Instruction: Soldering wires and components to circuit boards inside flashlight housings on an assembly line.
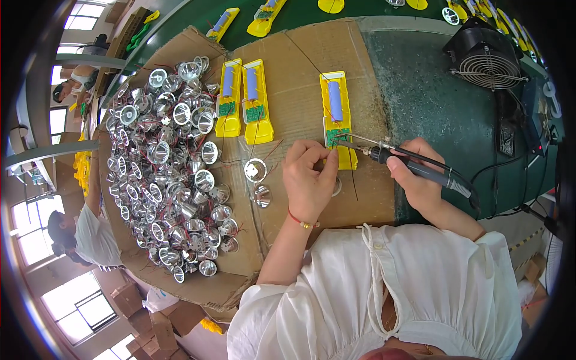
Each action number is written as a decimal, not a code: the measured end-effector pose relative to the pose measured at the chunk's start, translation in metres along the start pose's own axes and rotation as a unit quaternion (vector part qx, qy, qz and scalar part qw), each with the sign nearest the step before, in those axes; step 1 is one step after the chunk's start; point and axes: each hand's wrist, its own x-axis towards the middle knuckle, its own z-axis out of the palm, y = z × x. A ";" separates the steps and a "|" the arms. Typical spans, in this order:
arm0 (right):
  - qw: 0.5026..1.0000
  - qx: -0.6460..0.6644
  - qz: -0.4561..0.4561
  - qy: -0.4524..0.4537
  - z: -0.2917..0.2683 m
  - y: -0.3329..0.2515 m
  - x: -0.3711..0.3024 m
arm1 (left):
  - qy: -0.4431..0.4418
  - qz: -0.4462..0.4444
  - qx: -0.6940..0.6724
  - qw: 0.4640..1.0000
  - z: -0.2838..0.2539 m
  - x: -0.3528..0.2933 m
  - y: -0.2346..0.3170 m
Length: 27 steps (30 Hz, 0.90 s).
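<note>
My right hand (420, 177) grips a black and grey soldering iron (443, 176) with a thin metal tube fixed alongside it. The iron's tip is at the green circuit board (338, 137) in a yellow plastic casing (348, 161), below a purple cylindrical battery (335, 102). Close to the board's lower edge, my left hand (309, 177) has thumb and forefinger pinched together; what they hold is too small to make out. A shiny reflector cup (261, 195) and another reflector cup (255, 170) lie left of that hand. Part of a round rim (337, 187) shows beside my left thumb.
A large heap of reflector cups with thin red wires (174, 162) covers the left of the cardboard sheet (294, 60). Two more yellow casings (252, 102) lie beside it. A black fan with a wire guard (487, 63) stands at the far right, with cables near it. Other people are at left.
</note>
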 end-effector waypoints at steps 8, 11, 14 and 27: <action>0.995 0.066 0.051 0.047 0.002 0.002 -0.003 | -0.010 -0.034 -0.027 0.999 -0.002 0.002 0.004; 0.998 0.039 0.036 0.034 0.002 0.002 -0.002 | -0.011 -0.036 -0.013 0.999 -0.001 0.002 0.002; 0.999 0.020 0.031 0.019 0.001 -0.001 0.000 | -0.011 -0.042 -0.038 0.998 -0.001 0.001 0.000; 0.998 0.003 -0.039 0.047 -0.013 -0.005 -0.009 | -0.010 -0.053 -0.051 0.997 -0.001 0.003 0.003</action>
